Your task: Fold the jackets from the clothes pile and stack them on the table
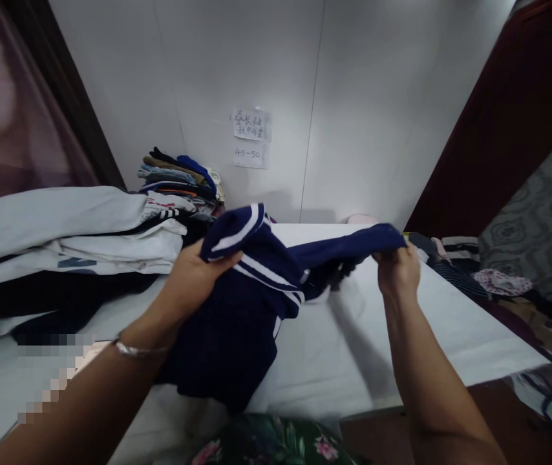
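A navy garment with white stripes (237, 323) is stretched between my two hands above a white table; its exact kind cannot be made out. My left hand (198, 274) grips a striped, folded part of it, thumb on top. At the far end of a navy strip of the same cloth, my right hand (399, 268) is closed on the edge. The garment's bulk hangs down below my left hand and rests toward the table's near side. Part of its underside is hidden in shadow.
Large white and black clothes (72, 252) are heaped at the left. Behind them stands a stack of folded clothes (176, 177) against the wall. Two handwritten paper labels (251, 137) hang there. More clothes (489, 278) lie beyond the white table's (455, 329) right edge.
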`<move>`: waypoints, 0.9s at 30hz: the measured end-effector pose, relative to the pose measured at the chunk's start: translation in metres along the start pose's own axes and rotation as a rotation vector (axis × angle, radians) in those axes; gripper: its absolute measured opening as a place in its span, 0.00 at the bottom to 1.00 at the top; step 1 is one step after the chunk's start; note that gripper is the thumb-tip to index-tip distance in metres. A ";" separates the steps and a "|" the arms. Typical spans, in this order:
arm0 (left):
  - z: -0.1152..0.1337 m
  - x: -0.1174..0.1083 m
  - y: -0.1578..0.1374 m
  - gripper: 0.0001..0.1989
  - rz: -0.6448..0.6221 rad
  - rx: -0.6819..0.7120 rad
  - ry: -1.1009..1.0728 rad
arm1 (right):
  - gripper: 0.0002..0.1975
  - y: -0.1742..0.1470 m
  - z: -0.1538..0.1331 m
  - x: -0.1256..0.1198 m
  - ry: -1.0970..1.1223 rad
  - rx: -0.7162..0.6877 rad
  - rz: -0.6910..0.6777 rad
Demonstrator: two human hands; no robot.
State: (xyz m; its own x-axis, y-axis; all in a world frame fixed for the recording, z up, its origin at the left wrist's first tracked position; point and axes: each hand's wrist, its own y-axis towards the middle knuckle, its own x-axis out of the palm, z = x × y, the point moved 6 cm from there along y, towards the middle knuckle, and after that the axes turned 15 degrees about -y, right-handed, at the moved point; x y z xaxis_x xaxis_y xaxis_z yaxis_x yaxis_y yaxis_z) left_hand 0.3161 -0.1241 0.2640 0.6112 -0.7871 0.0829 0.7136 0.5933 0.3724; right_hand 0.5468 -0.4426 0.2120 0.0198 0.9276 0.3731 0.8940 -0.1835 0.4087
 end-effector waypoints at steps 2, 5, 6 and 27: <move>0.029 0.005 0.012 0.23 -0.013 0.112 -0.042 | 0.07 0.010 -0.041 0.008 0.051 -0.176 0.078; 0.067 0.013 0.025 0.17 -0.049 0.210 -0.141 | 0.04 0.031 -0.095 0.011 0.107 -0.411 0.188; 0.076 0.014 0.029 0.15 -0.053 0.222 -0.183 | 0.04 0.041 -0.110 0.011 0.102 -0.481 0.212; -0.048 -0.042 0.003 0.11 -0.266 -0.022 0.208 | 0.22 0.039 0.004 0.202 -0.529 -0.167 -0.893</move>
State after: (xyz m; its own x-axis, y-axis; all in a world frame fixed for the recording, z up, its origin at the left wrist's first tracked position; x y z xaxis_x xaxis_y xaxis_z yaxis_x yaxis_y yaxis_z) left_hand 0.3087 -0.0815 0.2172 0.4580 -0.8649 -0.2055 0.8632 0.3773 0.3355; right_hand 0.5878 -0.2613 0.3000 -0.3873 0.7644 -0.5155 0.6081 0.6321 0.4804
